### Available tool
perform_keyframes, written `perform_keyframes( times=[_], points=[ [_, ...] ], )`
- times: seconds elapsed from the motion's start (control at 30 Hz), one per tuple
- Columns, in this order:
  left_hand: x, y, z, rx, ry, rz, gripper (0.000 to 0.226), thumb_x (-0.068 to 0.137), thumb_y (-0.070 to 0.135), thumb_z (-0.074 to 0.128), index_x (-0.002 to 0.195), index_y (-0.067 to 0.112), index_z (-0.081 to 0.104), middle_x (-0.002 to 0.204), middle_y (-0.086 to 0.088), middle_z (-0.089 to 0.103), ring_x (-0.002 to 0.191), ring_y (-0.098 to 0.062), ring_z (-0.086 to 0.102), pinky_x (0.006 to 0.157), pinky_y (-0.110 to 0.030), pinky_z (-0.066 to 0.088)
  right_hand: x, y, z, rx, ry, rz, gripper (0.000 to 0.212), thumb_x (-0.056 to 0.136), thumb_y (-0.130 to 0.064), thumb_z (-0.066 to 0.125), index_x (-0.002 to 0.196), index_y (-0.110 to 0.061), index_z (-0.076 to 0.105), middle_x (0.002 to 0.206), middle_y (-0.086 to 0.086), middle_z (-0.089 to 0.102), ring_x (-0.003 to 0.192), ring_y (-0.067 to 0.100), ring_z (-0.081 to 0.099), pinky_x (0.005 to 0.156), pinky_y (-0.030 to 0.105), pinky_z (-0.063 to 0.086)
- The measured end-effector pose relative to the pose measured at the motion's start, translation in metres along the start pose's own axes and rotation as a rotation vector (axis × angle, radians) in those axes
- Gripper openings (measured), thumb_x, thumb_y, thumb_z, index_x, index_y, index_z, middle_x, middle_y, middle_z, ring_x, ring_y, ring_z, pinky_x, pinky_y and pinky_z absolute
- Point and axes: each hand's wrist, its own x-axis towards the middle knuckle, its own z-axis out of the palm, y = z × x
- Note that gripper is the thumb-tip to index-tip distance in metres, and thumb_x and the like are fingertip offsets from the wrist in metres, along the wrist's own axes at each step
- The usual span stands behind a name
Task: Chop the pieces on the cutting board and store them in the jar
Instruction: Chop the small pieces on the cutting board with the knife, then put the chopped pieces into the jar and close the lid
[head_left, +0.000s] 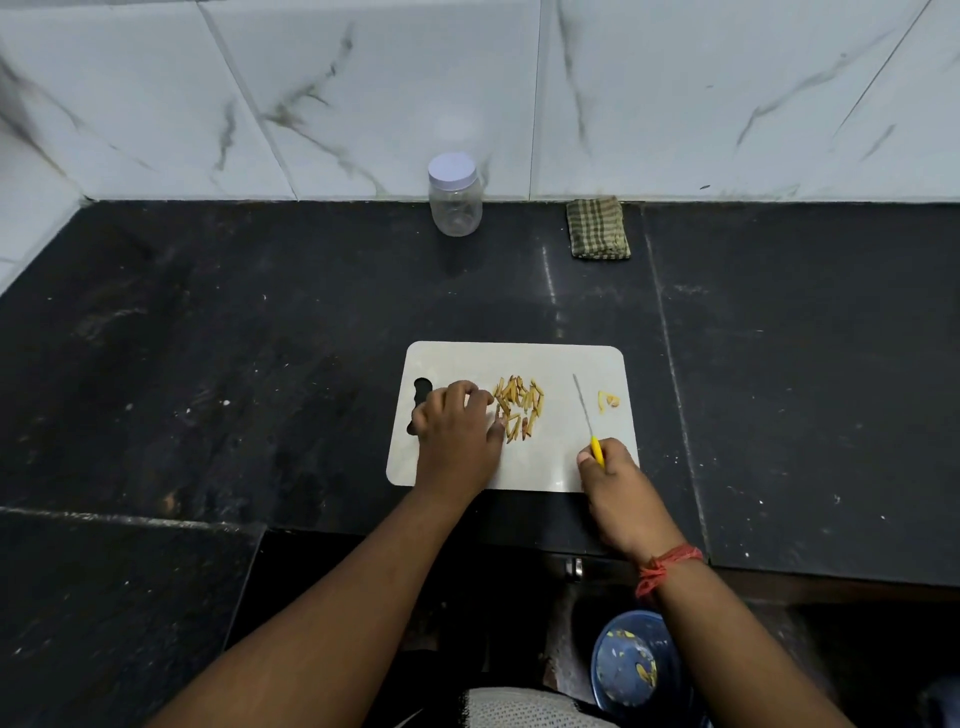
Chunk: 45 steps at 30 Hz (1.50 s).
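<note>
Head view. The cutting board (550, 467) lies on the dark counter (260, 338) straight ahead of the person. A loose heap of thin yellow-brown strips (519, 409) sits at the board's centre, and a couple of stray pieces (608, 401) lie apart at the board's three o'clock edge. The left hand (457, 431) rests at nine o'clock of the heap, fingers curled and fingertips touching its near side; whether it pinches any strip, I cannot tell. The right hand (615, 480) grips the yellow handle of a thin knife (584, 405), whose blade points toward twelve o'clock, lying between the heap and the stray pieces and clear of both.

The step in hand looks like gathering the strips for another pass of chopping. To do it well, the left hand should bunch them into a tight, aligned row, knuckles forward and fingertips tucked back; the blade should then come across the strips rather than along them, advancing in small even steps. The stray pieces want sweeping into the heap first.

The jar (455, 200) stands at twelve o'clock, well apart from the board, against the wall with its pale lid on, and looks empty. A folded checked cloth (597, 228) lies at one o'clock. Marble-veined tiles (363, 78) back the speckled counter. A blue bowl (631, 660) with scraps sits below the counter edge at five o'clock.
</note>
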Motion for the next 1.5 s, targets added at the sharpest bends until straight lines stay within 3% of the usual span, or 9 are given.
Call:
perform_keyframes(
  times=[0.13, 0.27, 0.37, 0.53, 0.7, 0.9, 1.1, 1.27, 1.5],
  points=[
    [-0.003, 0.002, 0.004, 0.088, -0.061, 0.111, 0.059, 0.094, 0.052, 0.043, 0.142, 0.018, 0.048, 0.156, -0.009, 0.039, 0.144, -0.032, 0.031, 0.116, -0.060, 0.021, 0.011, 0.011, -0.021, -0.236, 0.210, -0.035, 0.020, 0.102, -0.028, 0.043, 0.105, -0.009, 0.046, 0.089, 0.009, 0.056, 0.078, 0.030, 0.052, 0.066, 0.036, 0.037],
    [-0.004, 0.010, 0.005, 0.177, -0.175, 0.157, 0.077, 0.094, 0.063, 0.018, 0.158, 0.021, 0.022, 0.168, -0.008, 0.009, 0.154, -0.031, 0.001, 0.122, -0.058, -0.001, 0.027, 0.033, -0.044, -0.475, 0.422, -0.010, 0.017, 0.101, -0.026, 0.042, 0.099, -0.008, 0.042, 0.091, 0.011, 0.054, 0.077, 0.037, 0.059, 0.060, 0.037, 0.039],
    [-0.007, 0.016, 0.005, 0.200, -0.227, 0.149, 0.081, 0.091, 0.065, 0.007, 0.161, 0.023, 0.010, 0.169, -0.007, -0.004, 0.154, -0.030, -0.012, 0.121, -0.058, -0.006, 0.038, 0.051, -0.050, -0.679, 0.570, -0.058, 0.018, 0.098, -0.018, 0.050, 0.102, 0.000, 0.047, 0.104, 0.019, 0.055, 0.068, 0.039, 0.063, 0.051, 0.030, 0.033],
    [-0.013, 0.024, 0.006, 0.227, -0.274, 0.132, 0.074, 0.100, 0.062, 0.017, 0.160, 0.023, -0.002, 0.168, -0.007, -0.012, 0.153, -0.030, -0.017, 0.120, -0.060, -0.006, 0.040, 0.063, -0.048, -0.795, 0.561, -0.083, 0.019, 0.092, -0.014, 0.060, 0.097, 0.002, 0.050, 0.102, 0.023, 0.054, 0.051, 0.032, 0.059, 0.042, 0.025, 0.026],
    [-0.018, 0.030, 0.003, 0.227, -0.279, 0.130, 0.073, 0.102, 0.061, 0.021, 0.160, 0.024, -0.003, 0.168, -0.006, -0.014, 0.153, -0.030, -0.018, 0.120, -0.060, -0.006, 0.030, 0.056, -0.051, -0.858, 0.525, -0.048, 0.022, 0.096, -0.024, 0.054, 0.104, -0.004, 0.049, 0.107, 0.016, 0.055, 0.074, 0.034, 0.066, 0.051, 0.030, 0.033],
    [-0.023, 0.031, -0.002, 0.218, -0.268, 0.125, 0.073, 0.101, 0.061, 0.022, 0.160, 0.024, -0.003, 0.168, -0.006, -0.012, 0.153, -0.031, -0.017, 0.120, -0.060, -0.005, 0.024, 0.053, -0.053, -0.827, 0.508, -0.056, 0.029, 0.092, -0.029, 0.062, 0.105, -0.005, 0.052, 0.108, 0.015, 0.055, 0.093, 0.035, 0.058, 0.065, 0.039, 0.048],
    [-0.023, 0.026, -0.007, 0.212, -0.255, 0.113, 0.072, 0.102, 0.061, 0.022, 0.160, 0.025, 0.000, 0.168, -0.006, -0.012, 0.153, -0.030, -0.016, 0.120, -0.060, -0.006, 0.021, 0.038, -0.043, -0.916, 0.573, -0.172, 0.041, 0.087, -0.038, 0.063, 0.115, -0.010, 0.053, 0.114, 0.010, 0.055, 0.106, 0.034, 0.051, 0.081, 0.050, 0.049],
    [-0.012, 0.012, -0.014, 0.224, -0.235, 0.093, 0.071, 0.102, 0.061, 0.020, 0.160, 0.025, 0.001, 0.168, -0.007, -0.010, 0.153, -0.030, -0.014, 0.120, -0.059, -0.006, 0.035, 0.023, -0.024, -0.893, 0.473, -0.288, 0.063, 0.095, -0.051, 0.045, 0.145, -0.015, 0.035, 0.154, 0.007, 0.032, 0.143, 0.033, 0.026, 0.111, 0.055, 0.032],
    [0.028, -0.021, -0.018, 0.219, -0.228, 0.056, 0.073, 0.101, 0.061, 0.019, 0.160, 0.025, -0.004, 0.167, -0.008, -0.014, 0.153, -0.031, -0.016, 0.120, -0.058, -0.008, 0.078, -0.016, 0.011, -0.942, 0.343, -0.337, 0.081, 0.092, -0.068, 0.014, 0.156, -0.019, 0.013, 0.165, 0.004, 0.002, 0.150, 0.033, 0.002, 0.117, 0.059, 0.017]
  ],
)
